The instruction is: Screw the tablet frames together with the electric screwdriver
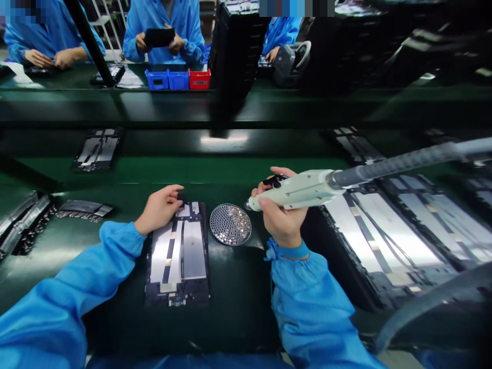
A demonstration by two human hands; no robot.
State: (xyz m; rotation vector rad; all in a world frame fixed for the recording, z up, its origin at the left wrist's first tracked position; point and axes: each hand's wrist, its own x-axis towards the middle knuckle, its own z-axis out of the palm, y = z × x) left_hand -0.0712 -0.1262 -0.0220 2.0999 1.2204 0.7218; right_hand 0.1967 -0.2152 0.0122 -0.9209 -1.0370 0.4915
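Observation:
A tablet back assembly (179,256) with silver panels lies flat on the dark green bench in front of me. My left hand (159,207) rests at its top left corner, fingers curled and pinching a small dark part against the frame. My right hand (282,215) is closed round a pale electric screwdriver (295,189), held almost level with its tip pointing left. The tip hovers just above the right rim of a round perforated screw dish (230,224) beside the tablet. A grey cable sleeve (403,163) runs from the tool to the right.
A stack of similar tablet assemblies (403,241) sits at my right. Another unit (98,148) lies on the green conveyor, loose flex parts (82,209) at my left. Tall black tray stacks (234,51), coloured bins (177,79) and other workers in blue coats are across the line.

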